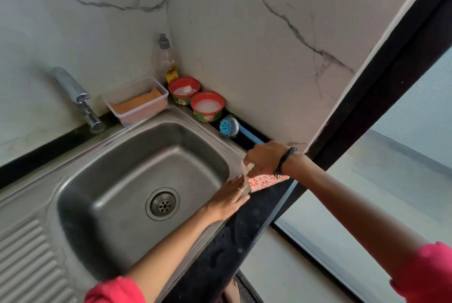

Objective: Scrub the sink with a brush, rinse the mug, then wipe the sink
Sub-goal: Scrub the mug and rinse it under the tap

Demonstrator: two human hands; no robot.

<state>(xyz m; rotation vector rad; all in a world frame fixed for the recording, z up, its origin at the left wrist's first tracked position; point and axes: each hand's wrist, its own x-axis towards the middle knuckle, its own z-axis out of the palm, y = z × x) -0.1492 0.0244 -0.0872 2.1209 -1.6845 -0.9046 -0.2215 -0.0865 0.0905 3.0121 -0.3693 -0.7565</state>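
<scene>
The steel sink (pixel 203 146) fills the middle of the view, its basin bare around the drain (pixel 162 203). On the sink's right rim, my right hand (pixel 265 158) grips a white mug with red flowers (pixel 267 181) from above. My left hand (pixel 228 198) reaches across the basin with straight fingers that touch the mug's near end. A blue brush (pixel 230 126) lies on the black ledge behind the mug, bristle head toward the tubs. Its handle runs under my right hand.
A tap (pixel 75 93) juts from the back wall at left. A clear box with an orange sponge (pixel 137 103), a clear bottle (pixel 165 60) and two red soap tubs (pixel 208 107) line the back corner. The ribbed drainboard (pixel 27 258) is at left, a window (pixel 401 168) at right.
</scene>
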